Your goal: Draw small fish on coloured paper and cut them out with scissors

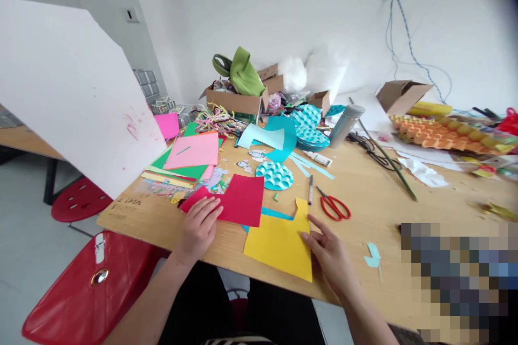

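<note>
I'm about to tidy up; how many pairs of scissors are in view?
1: the red-handled scissors lie on the table, just right of the pen. More may be hidden.

I see the yellow sheet (279, 250) as smooth, matt paper, with the crimson sheet (243, 202) to its left of the same finish, and beneath it the table (352, 248) shows pale, smooth wood. Right of the yellow sheet, the scissors (328, 198) have smooth red handles that look plastic and metal blades, while well beyond it I make out a grey flask (347, 126) with a metallic sheen and a box (232, 103) of matt brown cardboard. Far left of it, the red stool (81, 296) looks smooth and glossy.
</note>
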A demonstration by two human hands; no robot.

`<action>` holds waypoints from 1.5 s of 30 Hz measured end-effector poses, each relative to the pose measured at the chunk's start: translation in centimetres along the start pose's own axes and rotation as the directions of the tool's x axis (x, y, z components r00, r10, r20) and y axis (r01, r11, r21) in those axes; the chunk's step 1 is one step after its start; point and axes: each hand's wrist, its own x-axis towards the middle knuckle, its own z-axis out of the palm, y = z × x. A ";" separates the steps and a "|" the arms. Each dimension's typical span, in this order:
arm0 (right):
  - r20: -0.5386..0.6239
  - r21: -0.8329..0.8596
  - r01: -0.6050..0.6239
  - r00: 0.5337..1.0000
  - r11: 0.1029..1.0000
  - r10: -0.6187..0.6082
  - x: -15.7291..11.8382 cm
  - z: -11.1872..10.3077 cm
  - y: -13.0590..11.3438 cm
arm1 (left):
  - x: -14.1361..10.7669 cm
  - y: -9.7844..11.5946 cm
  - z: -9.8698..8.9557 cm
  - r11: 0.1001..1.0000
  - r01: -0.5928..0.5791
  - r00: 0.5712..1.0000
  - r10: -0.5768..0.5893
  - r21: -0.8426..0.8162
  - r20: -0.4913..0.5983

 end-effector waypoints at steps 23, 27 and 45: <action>-0.096 -0.306 0.059 0.991 0.950 -0.092 0.3 0.6 -0.1 | 7.1 -1.2 -3.2 0.996 -0.068 0.984 0.057 0.060 0.168; -0.094 -0.321 0.064 0.991 0.945 -0.099 0.5 0.5 0.2 | 8.3 -0.8 -4.1 0.970 -0.169 0.948 0.111 0.176 0.299; -0.079 -0.360 0.093 0.988 0.928 -0.130 0.6 0.5 0.6 | 10.6 -2.4 -4.9 0.999 0.031 0.999 -0.031 0.026 0.007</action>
